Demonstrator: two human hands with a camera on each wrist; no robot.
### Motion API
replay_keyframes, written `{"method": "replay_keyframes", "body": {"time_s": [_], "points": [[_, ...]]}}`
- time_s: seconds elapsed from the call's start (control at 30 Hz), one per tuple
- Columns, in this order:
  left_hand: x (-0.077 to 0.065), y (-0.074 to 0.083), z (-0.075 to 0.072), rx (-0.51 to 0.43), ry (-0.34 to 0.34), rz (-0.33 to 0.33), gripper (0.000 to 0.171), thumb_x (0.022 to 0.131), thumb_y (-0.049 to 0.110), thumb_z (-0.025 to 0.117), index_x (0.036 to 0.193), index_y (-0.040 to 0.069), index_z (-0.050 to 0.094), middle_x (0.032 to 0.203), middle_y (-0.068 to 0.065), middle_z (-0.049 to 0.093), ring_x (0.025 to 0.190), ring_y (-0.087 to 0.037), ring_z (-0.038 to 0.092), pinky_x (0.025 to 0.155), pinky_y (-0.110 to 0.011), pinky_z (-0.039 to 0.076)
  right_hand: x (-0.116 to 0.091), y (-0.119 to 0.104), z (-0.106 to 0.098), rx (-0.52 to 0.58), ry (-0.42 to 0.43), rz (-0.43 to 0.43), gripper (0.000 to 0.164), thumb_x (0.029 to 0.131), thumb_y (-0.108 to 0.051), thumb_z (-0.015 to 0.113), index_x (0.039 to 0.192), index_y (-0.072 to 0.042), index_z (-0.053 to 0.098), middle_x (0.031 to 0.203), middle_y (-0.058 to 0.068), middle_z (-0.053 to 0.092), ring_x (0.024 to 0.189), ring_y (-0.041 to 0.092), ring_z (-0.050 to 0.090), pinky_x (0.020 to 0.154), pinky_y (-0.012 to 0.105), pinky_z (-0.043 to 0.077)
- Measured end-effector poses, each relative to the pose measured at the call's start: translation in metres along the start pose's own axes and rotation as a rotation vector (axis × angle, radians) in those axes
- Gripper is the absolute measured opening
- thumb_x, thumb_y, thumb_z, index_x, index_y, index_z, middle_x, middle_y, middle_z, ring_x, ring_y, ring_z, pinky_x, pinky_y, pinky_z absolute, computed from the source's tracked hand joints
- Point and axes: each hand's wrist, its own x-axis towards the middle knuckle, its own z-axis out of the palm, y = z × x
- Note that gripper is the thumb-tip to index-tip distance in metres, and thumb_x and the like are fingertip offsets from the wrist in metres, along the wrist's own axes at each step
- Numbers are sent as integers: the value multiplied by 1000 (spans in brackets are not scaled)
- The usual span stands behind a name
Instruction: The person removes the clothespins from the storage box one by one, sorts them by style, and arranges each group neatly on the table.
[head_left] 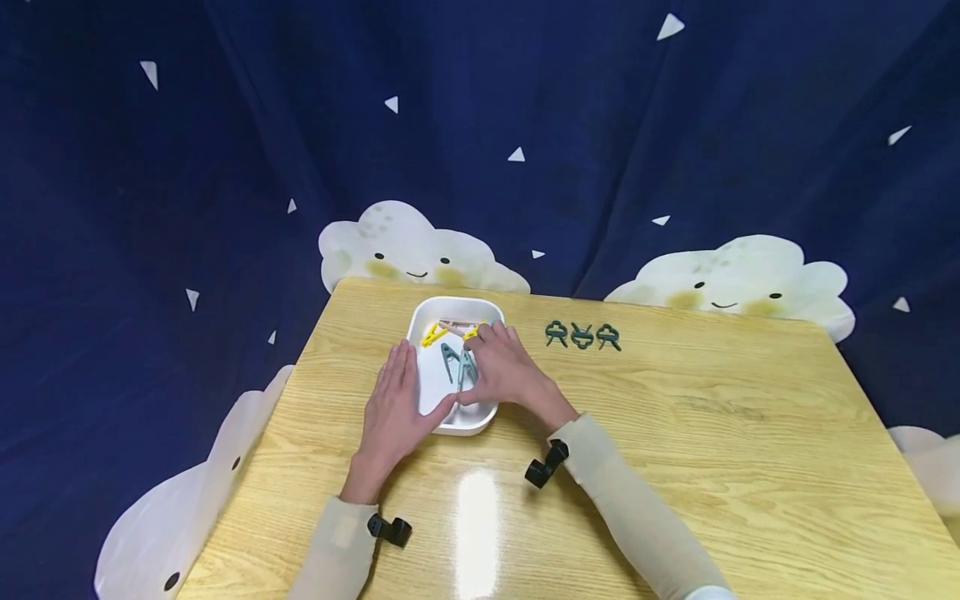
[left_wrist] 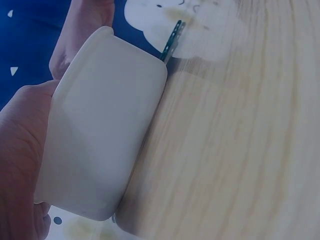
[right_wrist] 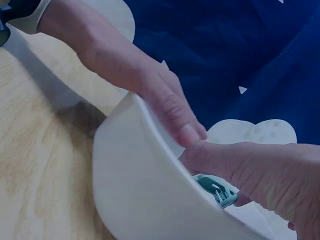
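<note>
A white plastic container (head_left: 459,431) holds several clothespins. Yellow clothespins (head_left: 434,335) lie near its far end; teal clothespins (head_left: 466,363) lie mid-container, by my right hand. My left hand (head_left: 394,405) rests along the left rim, fingers stretched forward and thumb across the near end. Over the right side reaches my right hand (head_left: 507,367), its fingers bent down inside and its thumb by the left thumb. In the right wrist view, a teal clothespin (right_wrist: 218,190) shows just beneath that hand. Its fingertips are hidden, so whether it pinches a clothespin does not show.
Three dark green clips (head_left: 582,336) form a row on the wooden table (head_left: 720,467), right of the container. A navy curtain (head_left: 480,100) with white clouds and triangles hangs behind the table. Each wrist carries a small black camera mount (head_left: 546,467).
</note>
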Motion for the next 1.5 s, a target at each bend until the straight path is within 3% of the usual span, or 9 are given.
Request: {"method": "replay_keyframes", "body": {"time_s": [0.33, 0.77, 1.2, 1.5], "points": [[0, 0, 0, -19, -13, -13, 111, 94, 72, 56, 164, -5, 19, 173, -20, 18, 162, -29, 9, 130, -46, 17, -4, 9, -13, 38, 26, 22, 85, 65, -65, 88, 125, -6, 71, 106, 2, 52, 99, 22, 39, 86, 36, 35], [1, 1, -1, -18, -23, -22, 112, 93, 72, 57, 164, -4, 18, 172, -21, 18, 161, -33, 14, 130, -48, 18, -19, 28, -28, 59, 72, 51, 85, 66, -64, 87, 124, -5, 70, 112, 5, 59, 100, 25, 41, 83, 36, 34], [1, 1, 0, -20, -29, -25, 112, 93, 73, 57, 164, -4, 19, 173, -20, 16, 162, -29, 8, 130, -46, 16, -38, 54, -28, 84, 63, 127, 87, 65, -63, 88, 128, -6, 70, 113, 7, 60, 100, 26, 42, 83, 38, 34], [0, 1, 0, -13, -37, -40, 112, 93, 73, 57, 165, -3, 17, 173, -19, 16, 161, -31, 12, 130, -47, 17, -48, 69, -24, 84, 62, 141, 84, 65, -60, 88, 125, -4, 71, 111, 8, 60, 99, 28, 43, 83, 39, 34]]}}
